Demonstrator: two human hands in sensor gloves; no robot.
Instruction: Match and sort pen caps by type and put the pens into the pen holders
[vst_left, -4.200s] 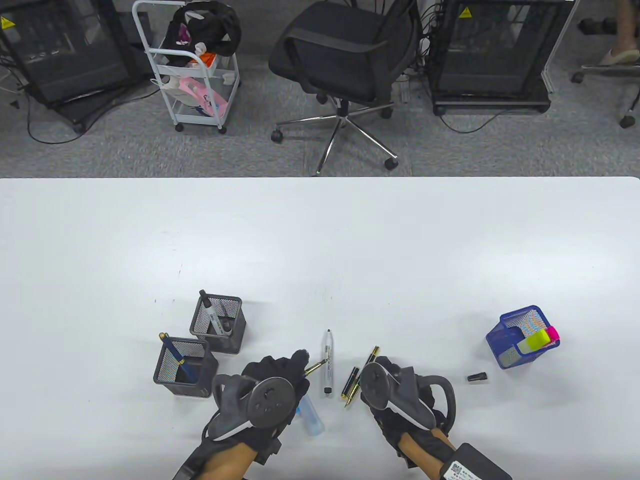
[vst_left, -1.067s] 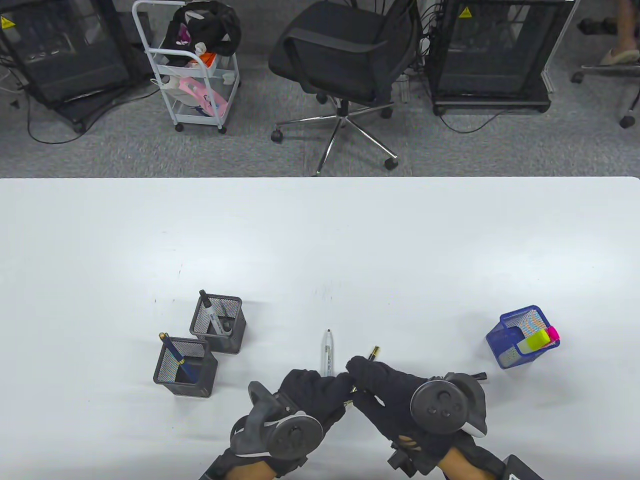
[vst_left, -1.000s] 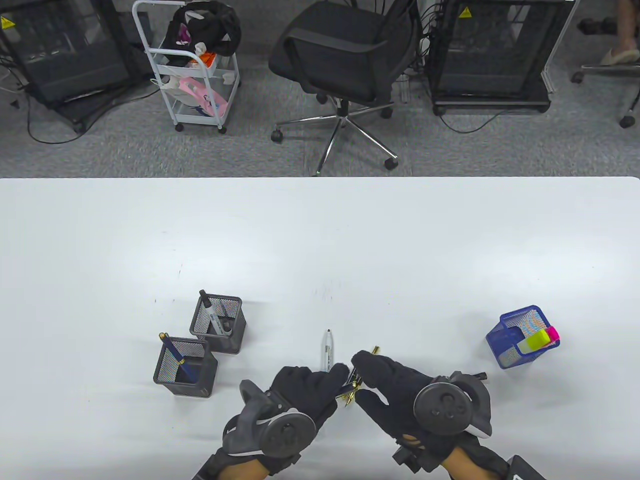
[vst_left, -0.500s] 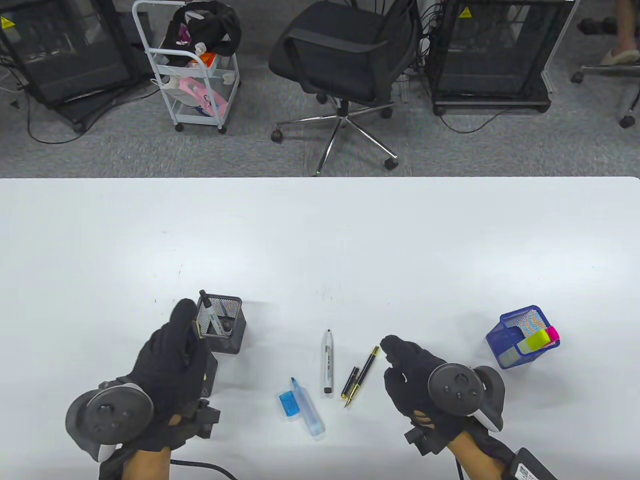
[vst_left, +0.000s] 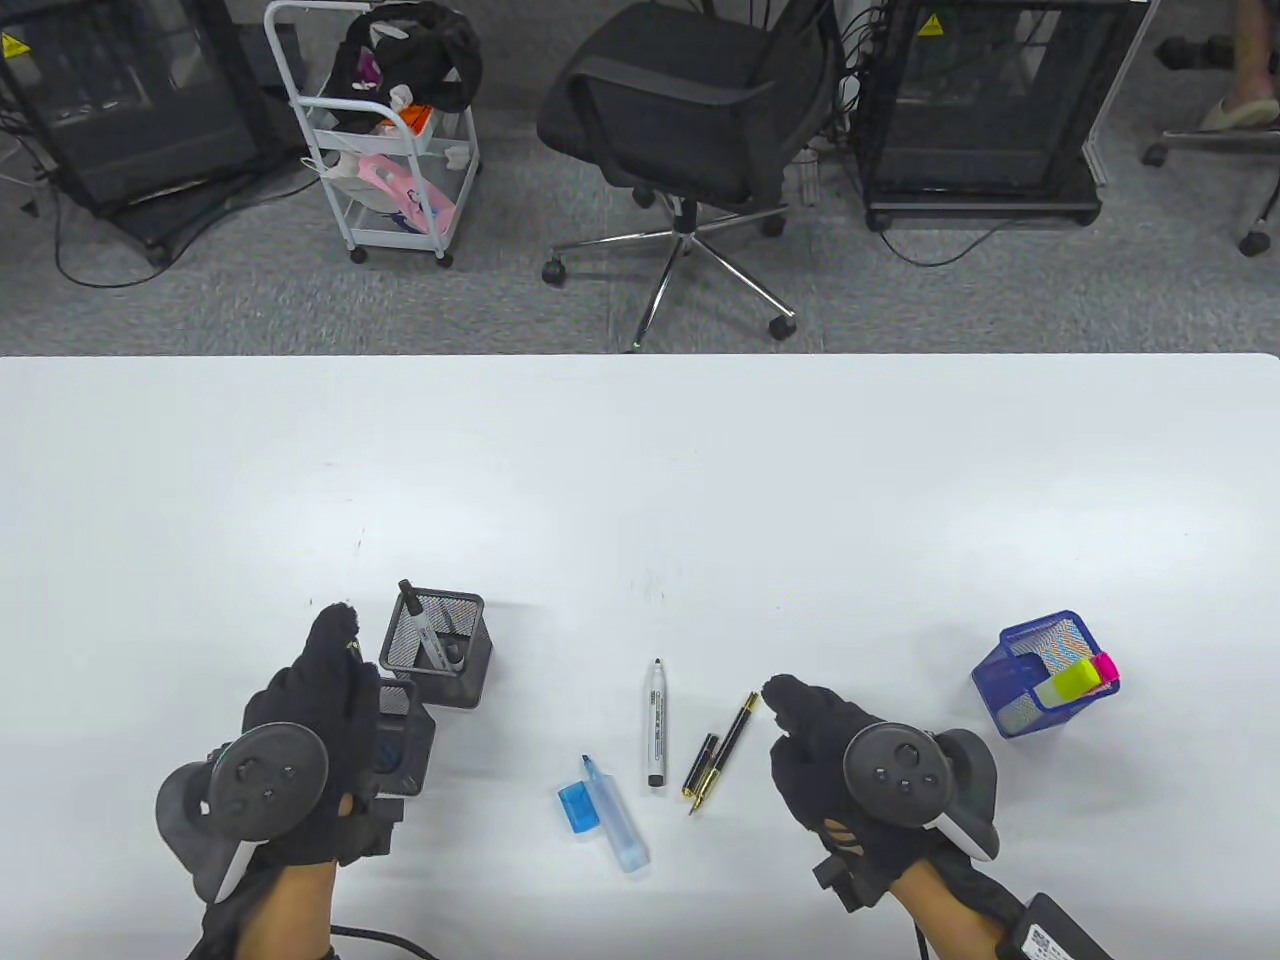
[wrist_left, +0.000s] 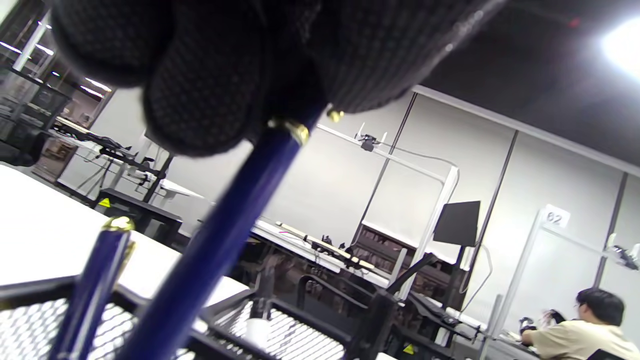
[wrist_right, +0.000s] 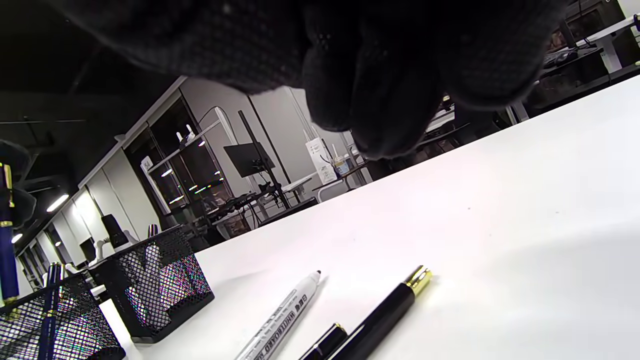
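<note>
Over the nearer of two black mesh holders at the desk's (vst_left: 640, 450) left front, the left hand (vst_left: 320, 700) pinches the top of a dark blue pen with gold trim (wrist_left: 215, 250) and lowers it point-down toward the nearer mesh holder (vst_left: 405, 740), where a second blue pen (wrist_left: 95, 285) already stands, as the left wrist view shows. The step in hand looks to be dropping a capped pen into its holder; the next move calls for letting go once the barrel is well inside the rim, so it does not tip the light basket. The farther mesh holder (vst_left: 435, 645) keeps a white marker with a black cap (vst_left: 420, 620), leaning. Across the desk, a blue mesh holder (vst_left: 1030, 675) carries yellow and pink highlighters (vst_left: 1080, 678). The right hand (vst_left: 815, 740) hovers just beside a black pen with gold trim (vst_left: 725, 750) and its loose black cap (vst_left: 700, 765), fingers loosely curled and holding nothing. A white whiteboard marker (vst_left: 655, 725) and a pale blue marker (vst_left: 615, 825) with its blue cap (vst_left: 578, 806) lie between the hands, unsorted.
</note>
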